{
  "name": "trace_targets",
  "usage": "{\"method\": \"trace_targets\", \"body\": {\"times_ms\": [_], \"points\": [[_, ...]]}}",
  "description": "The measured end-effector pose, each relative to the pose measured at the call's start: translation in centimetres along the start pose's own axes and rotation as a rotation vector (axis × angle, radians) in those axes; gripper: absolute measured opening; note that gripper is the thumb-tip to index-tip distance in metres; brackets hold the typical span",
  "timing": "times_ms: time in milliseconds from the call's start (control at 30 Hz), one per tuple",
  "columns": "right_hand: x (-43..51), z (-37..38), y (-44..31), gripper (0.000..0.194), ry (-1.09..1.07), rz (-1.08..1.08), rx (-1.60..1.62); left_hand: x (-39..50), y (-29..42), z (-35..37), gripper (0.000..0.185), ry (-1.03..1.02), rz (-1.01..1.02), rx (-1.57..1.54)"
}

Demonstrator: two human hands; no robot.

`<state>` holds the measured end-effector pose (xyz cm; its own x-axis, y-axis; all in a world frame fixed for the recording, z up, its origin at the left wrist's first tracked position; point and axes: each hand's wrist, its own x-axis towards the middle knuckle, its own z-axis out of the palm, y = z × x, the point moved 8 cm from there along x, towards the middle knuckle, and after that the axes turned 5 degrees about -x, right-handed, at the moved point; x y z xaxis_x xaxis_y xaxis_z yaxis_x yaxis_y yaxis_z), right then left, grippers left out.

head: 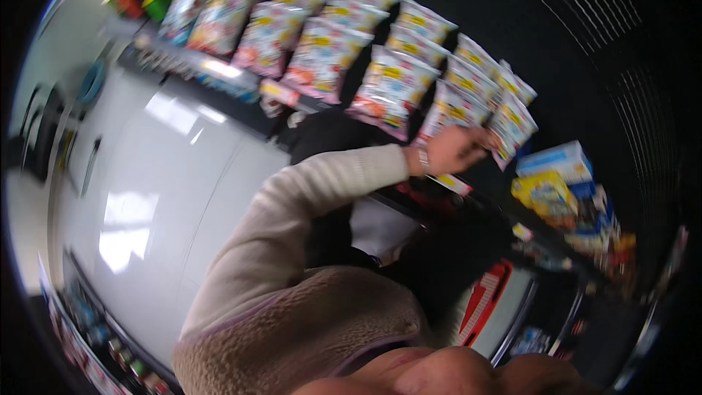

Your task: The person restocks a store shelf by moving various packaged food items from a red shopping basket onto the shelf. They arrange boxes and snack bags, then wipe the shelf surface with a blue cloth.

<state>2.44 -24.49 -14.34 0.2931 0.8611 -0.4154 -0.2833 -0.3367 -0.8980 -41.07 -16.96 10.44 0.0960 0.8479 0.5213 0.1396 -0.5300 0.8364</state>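
Observation:
My left hand (458, 149), at the end of a cream sleeve and with a band at the wrist, reaches right along a dark shelf. Its fingers are closed at the lower left edge of a white and pink snack bag (513, 129), which leans at the right end of the bag rows; motion blur softens the fingertips. Close by the hand, another snack bag (449, 112) of the same kind stands just behind the wrist. More matching snack bags (392, 88) stand upright in rows several deep to the left. My right hand is out of view.
Right of the bags lie a blue and white box (556, 162) and a yellow pack (544, 193). Price tags (451, 184) line the shelf edge. A red plastic basket (485, 302) is low at the right. Glossy white floor tiles (181, 175) and another stocked shelf (104, 334) are at the left.

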Motion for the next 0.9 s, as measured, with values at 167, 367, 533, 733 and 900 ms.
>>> {"method": "trace_targets", "body": {"times_ms": [167, 367, 533, 733, 900], "points": [[-2.9, 6.9, -13.3, 0.044, -0.586, -0.584, 0.333, -0.4, -1.0, -0.2, 0.023, 0.004, -0.088, -0.035], [-1.2, 21.4, -21.4, 0.031, -0.427, -0.747, -0.369, -0.1, 0.2, -0.1, 0.022, 0.016, -0.023, -0.051], [7.0, 30.5, -21.2, 0.065, -0.118, -0.713, -0.453, 0.0, -0.6, -0.1, 0.021, 0.002, -0.088, -0.053], [12.6, 30.4, -19.1, 0.077, -0.002, -0.657, -0.655, 0.0, -0.4, 0.0, 0.022, -0.017, -0.053, -0.018], [12.8, 30.6, -17.4, 0.055, -0.233, -0.456, -0.387, 0.0, -0.3, 0.0, 0.023, -0.017, -0.061, -0.053]]}}
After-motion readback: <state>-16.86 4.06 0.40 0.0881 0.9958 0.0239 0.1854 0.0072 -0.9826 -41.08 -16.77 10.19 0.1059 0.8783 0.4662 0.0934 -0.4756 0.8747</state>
